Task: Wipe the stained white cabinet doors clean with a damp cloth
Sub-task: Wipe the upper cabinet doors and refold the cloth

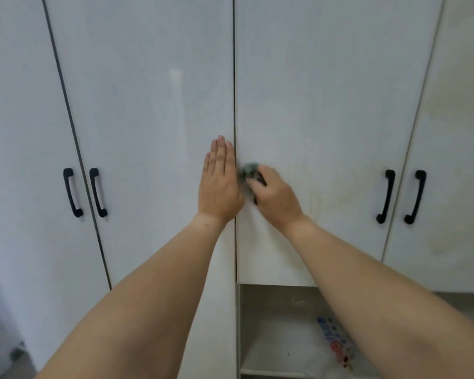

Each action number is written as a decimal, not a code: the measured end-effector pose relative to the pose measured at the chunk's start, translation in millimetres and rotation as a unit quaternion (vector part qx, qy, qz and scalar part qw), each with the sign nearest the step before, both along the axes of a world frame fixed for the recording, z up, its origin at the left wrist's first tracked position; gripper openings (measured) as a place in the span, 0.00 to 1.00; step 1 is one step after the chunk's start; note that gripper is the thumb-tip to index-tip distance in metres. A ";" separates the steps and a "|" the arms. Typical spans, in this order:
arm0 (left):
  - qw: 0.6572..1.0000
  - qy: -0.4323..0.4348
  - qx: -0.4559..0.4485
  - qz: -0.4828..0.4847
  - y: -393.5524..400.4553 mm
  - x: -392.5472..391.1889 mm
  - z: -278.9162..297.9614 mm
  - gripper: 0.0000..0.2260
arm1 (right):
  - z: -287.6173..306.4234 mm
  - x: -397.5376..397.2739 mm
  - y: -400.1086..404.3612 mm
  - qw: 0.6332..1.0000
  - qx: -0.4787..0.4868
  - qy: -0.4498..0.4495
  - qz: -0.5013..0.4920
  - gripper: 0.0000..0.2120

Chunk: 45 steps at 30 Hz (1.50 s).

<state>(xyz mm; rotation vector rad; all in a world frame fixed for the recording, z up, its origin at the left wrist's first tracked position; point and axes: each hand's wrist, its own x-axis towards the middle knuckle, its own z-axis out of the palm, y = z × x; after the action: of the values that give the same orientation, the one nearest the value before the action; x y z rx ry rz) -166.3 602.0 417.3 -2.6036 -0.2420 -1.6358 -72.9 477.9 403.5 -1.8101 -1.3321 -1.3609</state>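
Head view, looking straight at a run of tall white cabinet doors. Far left door point(19, 160) has a black handle point(72, 192) on its right edge, and the next door over point(148, 132) has a matching handle point(98, 192) just beside it (the two sit either side of a thin dark gap).

The left hand point(219, 187) lies flat on that second door, right up against the center seam, fingers straight and pressed together, nothing in its grip.

Just across the seam, the right hand point(275, 199) is on the third door point(326, 119), grip closed around a bunched greyish-green cloth point(250, 170) held against the panel. The cloth is blurry, so I can't make out much detail, only that it pokes out past the fingers near the seam, close to the left hand.

Further right there are faint yellowish streaks on the third door and on the fourth door point(454, 160). Two more black handles, one point(385, 199) on the third door and one point(416, 200) on the fourth.

Below the third door is an open shelf point(271, 310) with a printed plastic bag point(334, 340) in it, partly behind the right forearm.
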 end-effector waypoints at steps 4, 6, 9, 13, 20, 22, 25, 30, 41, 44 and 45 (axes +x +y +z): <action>1.000 0.014 -0.011 -0.008 -15.1 4.2 -13.1 0.38 | -53.2 16.2 -28.3 0.989 -0.137 -0.059 0.004 0.10; 1.000 0.019 -0.021 -0.010 -22.9 8.9 -14.7 0.38 | -12.6 16.4 -32.5 0.999 -0.029 -0.002 -0.037 0.09; 0.998 0.033 -0.052 -0.011 -34.2 16.2 -16.5 0.39 | 29.7 22.9 -38.4 0.982 0.123 0.105 -0.095 0.11; 0.996 0.065 -0.056 0.004 -40.6 23.8 -25.5 0.41 | -38.1 23.6 -55.3 0.994 -0.061 -0.051 -0.081 0.10; 0.993 0.078 -0.078 0.029 -49.7 32.8 -27.4 0.44 | 21.1 44.2 -71.9 0.965 0.166 0.155 -0.128 0.12; 0.994 0.074 -0.077 0.034 -50.3 33.3 -27.3 0.44 | 3.1 44.7 -74.4 0.970 0.162 0.119 -0.135 0.11; 0.995 0.067 -0.060 0.035 -49.6 33.5 -27.7 0.43 | -66.6 42.9 -90.6 0.992 -0.009 -0.002 -0.124 0.08; 0.998 0.063 -0.002 0.015 -76.7 44.2 -27.6 0.43 | -2.1 70.3 -128.7 0.976 0.113 0.072 -0.169 0.10; 0.998 0.065 0.005 -0.014 -118.8 71.0 -23.9 0.42 | -52.7 70.2 -132.3 0.974 0.124 0.114 -0.150 0.08; 0.998 0.065 0.001 -0.012 -127.6 76.8 -24.0 0.42 | 0.0 88.1 -146.5 0.948 0.226 0.139 -0.175 0.09; 0.998 0.065 0.009 -0.015 -131.8 79.1 -23.6 0.41 | -2.2 89.8 -148.4 0.945 0.229 0.145 -0.184 0.10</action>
<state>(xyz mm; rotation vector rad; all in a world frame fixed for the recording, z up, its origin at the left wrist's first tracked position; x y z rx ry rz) -87.2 470.2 393.7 -2.6991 -0.1802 -1.4628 16.9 329.5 401.3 -1.8822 -0.4861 -1.3734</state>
